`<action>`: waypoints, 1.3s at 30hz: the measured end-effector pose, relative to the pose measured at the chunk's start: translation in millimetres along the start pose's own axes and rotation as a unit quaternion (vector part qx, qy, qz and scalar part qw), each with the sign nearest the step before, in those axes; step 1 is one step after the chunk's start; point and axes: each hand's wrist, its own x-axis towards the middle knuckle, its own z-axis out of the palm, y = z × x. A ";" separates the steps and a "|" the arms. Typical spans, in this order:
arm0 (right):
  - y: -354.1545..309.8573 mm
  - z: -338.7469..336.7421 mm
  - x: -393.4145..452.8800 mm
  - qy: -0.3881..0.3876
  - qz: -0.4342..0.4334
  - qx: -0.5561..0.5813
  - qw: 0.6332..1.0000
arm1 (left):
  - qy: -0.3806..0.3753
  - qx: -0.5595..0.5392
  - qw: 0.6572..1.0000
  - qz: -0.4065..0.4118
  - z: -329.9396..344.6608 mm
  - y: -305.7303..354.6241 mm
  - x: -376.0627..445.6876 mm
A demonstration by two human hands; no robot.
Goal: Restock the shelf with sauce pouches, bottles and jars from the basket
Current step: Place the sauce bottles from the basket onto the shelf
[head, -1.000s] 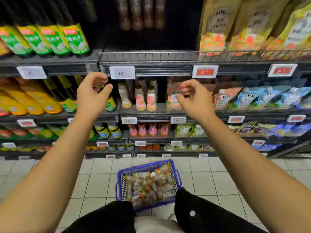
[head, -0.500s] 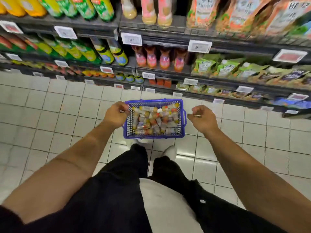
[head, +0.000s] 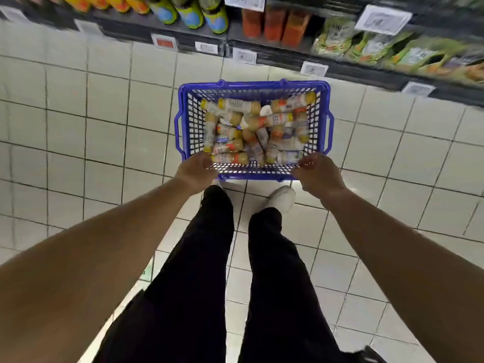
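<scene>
Legs: black trousers [head: 209,271], white shoe [head: 281,199] on pale tiled floor [head: 78,127].
Left hand [head: 197,170]: at blue plastic basket [head: 255,86] near rim; grip unclear.
Right hand [head: 318,174]: likewise, grip unclear.
Basket: heaped small sauce bottles [head: 255,131].
Beyond: dark shelf [head: 288,52], green pouches [head: 379,48].

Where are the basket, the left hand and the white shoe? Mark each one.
basket [head: 253,87]: head view, far blue rim.
left hand [head: 197,170]: head view, back of the hand.
white shoe [head: 282,198]: head view, top of the toe.

basket [head: 183,132]: blue perforated plastic; floor [head: 78,127]: glossy tile
</scene>
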 end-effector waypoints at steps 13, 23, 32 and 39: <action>52.7 154.4 236.7 0.006 0.068 0.003 0.998 | 0.067 -0.015 0.998 -0.014 106.6 -58.6 255.4; 69.3 188.6 263.4 0.066 0.078 0.045 0.994 | 0.142 0.076 0.983 -0.093 136.5 -44.5 295.8; 78.4 152.7 231.0 0.202 0.036 0.132 0.970 | 0.091 -0.111 0.983 -0.110 135.1 -33.2 296.1; 64.4 138.5 259.1 0.247 -0.007 0.257 0.935 | 0.013 -0.167 0.986 0.010 134.0 -45.7 292.8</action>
